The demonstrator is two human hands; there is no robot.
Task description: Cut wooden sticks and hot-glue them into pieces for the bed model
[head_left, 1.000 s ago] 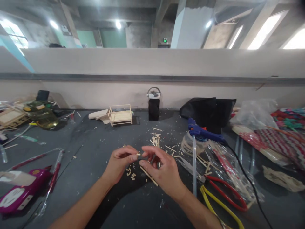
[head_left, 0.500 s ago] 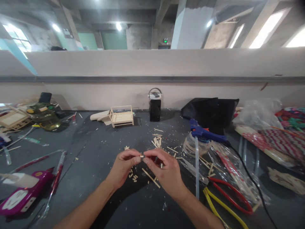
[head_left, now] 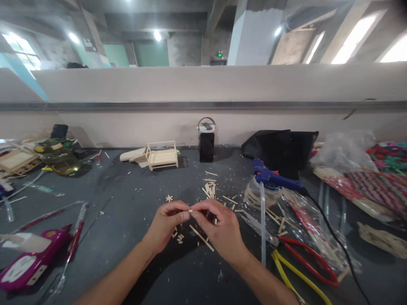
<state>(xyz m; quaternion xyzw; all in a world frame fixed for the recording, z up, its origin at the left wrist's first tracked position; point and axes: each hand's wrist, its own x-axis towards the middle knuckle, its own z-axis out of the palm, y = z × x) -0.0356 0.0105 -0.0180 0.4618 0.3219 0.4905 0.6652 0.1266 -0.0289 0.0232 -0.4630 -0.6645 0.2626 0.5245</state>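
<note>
A tiny piece of pale wood is pinched between the fingertips of both hands, over the dark table. My left hand is closed on its left side, and my right hand is closed on its right side. Just beyond my left hand lies a small star-shaped wood piece. Short cut bits are scattered beneath the hands, near a longer stick. Several thin sticks lie in a pile past the fingertips.
A miniature wooden bed frame and a black phone stand at the back. On the right are a blue glue gun, pliers with red and yellow handles and plastic bags. A magenta device sits at left.
The fingertips of both hands have come closer together around the small wood piece, which is now more covered. The view has shifted very slightly.
</note>
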